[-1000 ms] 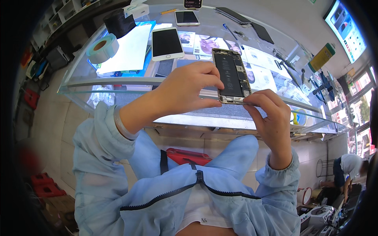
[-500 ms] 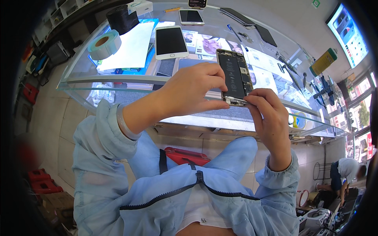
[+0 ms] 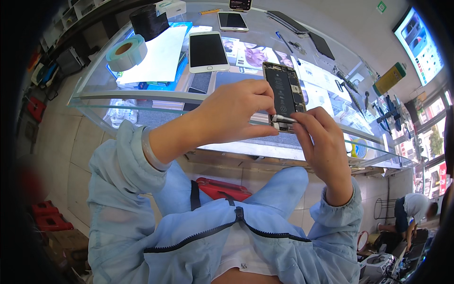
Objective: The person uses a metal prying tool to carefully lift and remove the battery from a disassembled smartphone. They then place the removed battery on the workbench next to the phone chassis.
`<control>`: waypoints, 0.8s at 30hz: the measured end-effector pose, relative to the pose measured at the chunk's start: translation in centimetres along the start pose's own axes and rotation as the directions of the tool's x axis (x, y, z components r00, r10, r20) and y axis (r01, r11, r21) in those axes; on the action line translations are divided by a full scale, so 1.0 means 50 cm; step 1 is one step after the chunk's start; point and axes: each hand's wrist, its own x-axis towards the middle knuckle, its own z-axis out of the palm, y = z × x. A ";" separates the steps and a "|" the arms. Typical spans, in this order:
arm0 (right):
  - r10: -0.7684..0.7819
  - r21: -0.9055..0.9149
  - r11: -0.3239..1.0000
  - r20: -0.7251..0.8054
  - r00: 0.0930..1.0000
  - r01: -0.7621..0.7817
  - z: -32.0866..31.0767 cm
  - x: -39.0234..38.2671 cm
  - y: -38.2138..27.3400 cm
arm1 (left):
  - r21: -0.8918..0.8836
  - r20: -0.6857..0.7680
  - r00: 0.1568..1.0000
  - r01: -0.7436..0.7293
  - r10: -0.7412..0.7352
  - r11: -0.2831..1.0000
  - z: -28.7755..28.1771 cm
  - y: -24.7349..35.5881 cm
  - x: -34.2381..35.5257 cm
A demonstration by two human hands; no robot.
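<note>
An opened smartphone (image 3: 283, 90), its black battery and circuit parts bare, is tilted above the near edge of the glass counter. My left hand (image 3: 241, 111) grips its lower left side, thumb at the bottom corner and fingers bent along the side edge. From the right, my right hand (image 3: 324, 139) pinches a short silver metal tool (image 3: 283, 119) between thumb and fingers; its exact kind is hard to make out. That tool lies across the phone's lower end, just below the battery, its tip close to my left fingertips.
On the glass counter (image 3: 156, 97) lie a white-framed phone (image 3: 208, 52), a smaller phone (image 3: 232, 21), a tape roll (image 3: 126, 53) and white paper (image 3: 163, 59). Screwdrivers and pliers (image 3: 391, 111) stand at the right, near a yellow-green bottle (image 3: 389, 79). Another person (image 3: 416, 210) bends down far right.
The silver tool has swung and shows more of its length across the phone's lower end. The phone has shifted slightly down and right in view. My left hand keeps its grip.
</note>
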 end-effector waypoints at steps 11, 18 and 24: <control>-0.053 0.047 0.997 -0.015 0.999 0.053 0.001 0.000 0.015 | 0.032 -0.027 0.999 -0.036 0.037 0.999 0.001 -0.006 -0.001; -0.010 0.067 0.998 0.018 1.000 0.009 0.002 0.002 0.002 | 0.079 0.013 1.000 -0.015 0.014 0.997 -0.002 0.005 0.000; -0.116 0.036 0.993 0.024 0.993 0.115 -0.020 0.002 0.010 | 0.141 0.002 0.998 -0.061 0.062 0.988 0.002 0.008 -0.004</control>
